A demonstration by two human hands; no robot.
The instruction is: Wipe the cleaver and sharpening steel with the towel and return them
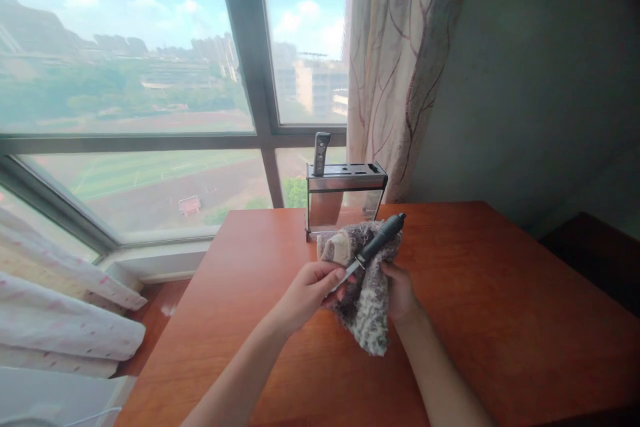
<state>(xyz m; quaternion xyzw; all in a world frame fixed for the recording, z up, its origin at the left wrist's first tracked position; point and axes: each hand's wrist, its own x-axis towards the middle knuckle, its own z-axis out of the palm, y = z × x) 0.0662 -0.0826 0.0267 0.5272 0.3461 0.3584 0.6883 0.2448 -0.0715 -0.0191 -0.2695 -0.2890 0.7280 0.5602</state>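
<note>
A knife (381,240) with a ribbed black handle lies slanted over a grey-and-white fuzzy cloth (373,317), its handle pointing up and to the right. My left hand (316,285) pinches the narrow metal blade between thumb and fingers, covering the tip. On the other side, my right hand (399,290) grips the cloth from beneath and behind, close below the handle; most of its fingers are hidden by the fabric. Just beyond stands a knife block (347,181) with a slotted top and clear sides. Another knife (321,153), with a dark riveted handle, sits upright in its left slot.
The reddish-brown wooden table (500,320) reaches to the window. A patterned curtain (400,47) hangs behind the block, and a lighter curtain (65,320) is bunched at the left. Dark window frames (200,143) run behind the table, with a dark piece of furniture (595,253) at the right.
</note>
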